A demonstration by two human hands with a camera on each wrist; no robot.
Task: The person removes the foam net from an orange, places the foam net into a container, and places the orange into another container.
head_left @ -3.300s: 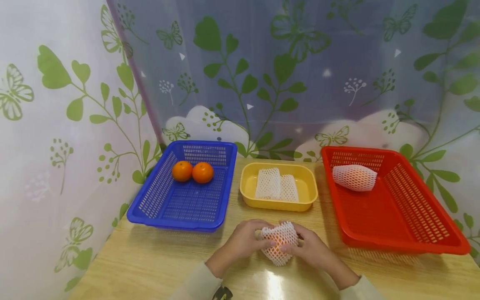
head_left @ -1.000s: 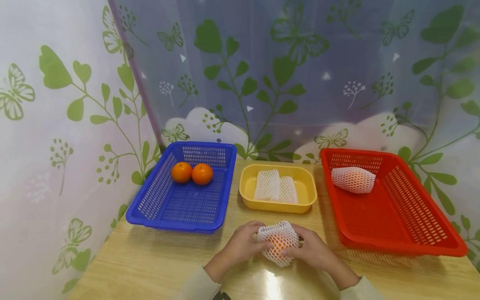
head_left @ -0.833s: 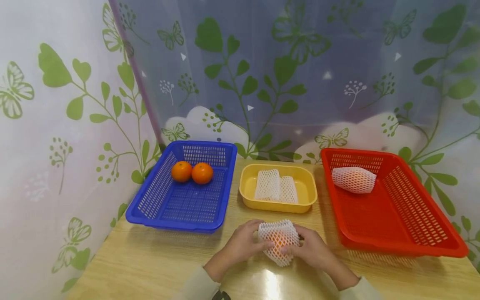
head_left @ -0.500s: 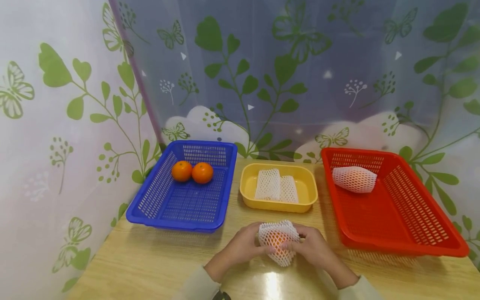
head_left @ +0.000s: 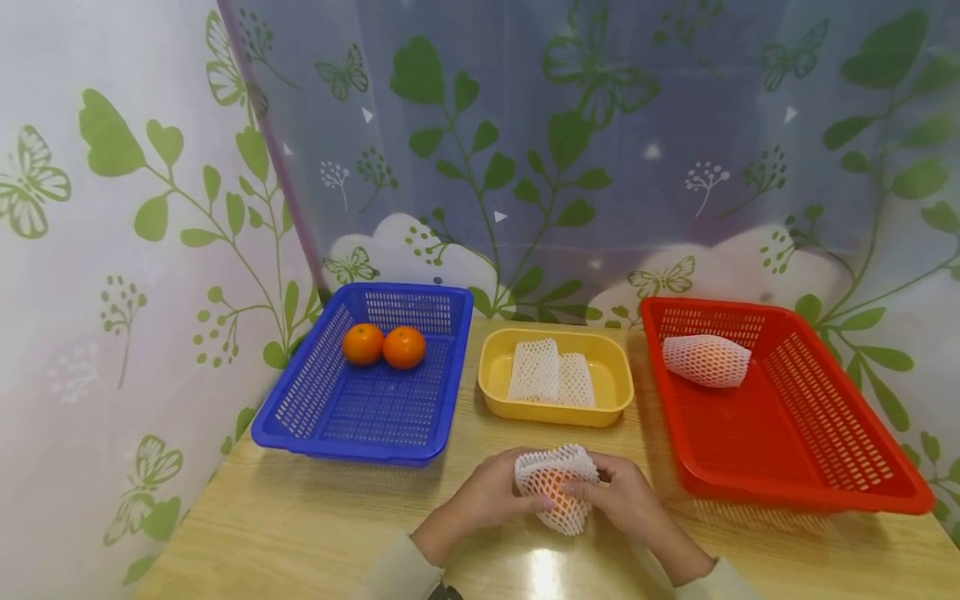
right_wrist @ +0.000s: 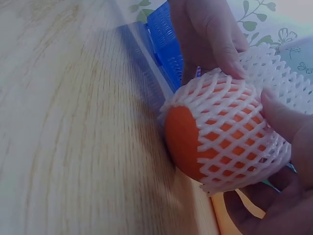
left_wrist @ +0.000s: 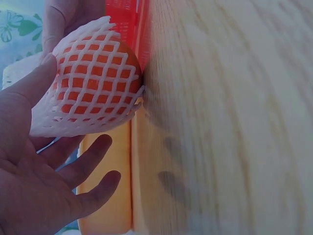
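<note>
An orange [right_wrist: 181, 137] sits inside a white foam net sleeve [head_left: 558, 483] just above the wooden table. Part of its skin shows bare at the sleeve's lower end in both wrist views. My left hand [head_left: 487, 493] holds the netted orange from the left, thumb [left_wrist: 41, 73] pressed on the mesh and some fingers spread below. From the right, my right hand [head_left: 628, 500] grips it, its thumb [right_wrist: 281, 115] on the net and fingers behind. The sleeve's upper part stands up loose past the fruit.
Behind the hands, a yellow tray [head_left: 555, 412] holds folded foam nets [head_left: 536, 371]. At left, a blue basket [head_left: 360, 446] contains two oranges [head_left: 404, 347]. A red basket [head_left: 795, 492] at right has a netted orange [head_left: 707, 360] in its back left corner.
Both hands stay in nearly the same place. My thumbs have shifted slightly on the mesh, and the sleeve's upper edge has changed shape, looking wider than at first. Baskets and tray are unchanged.
</note>
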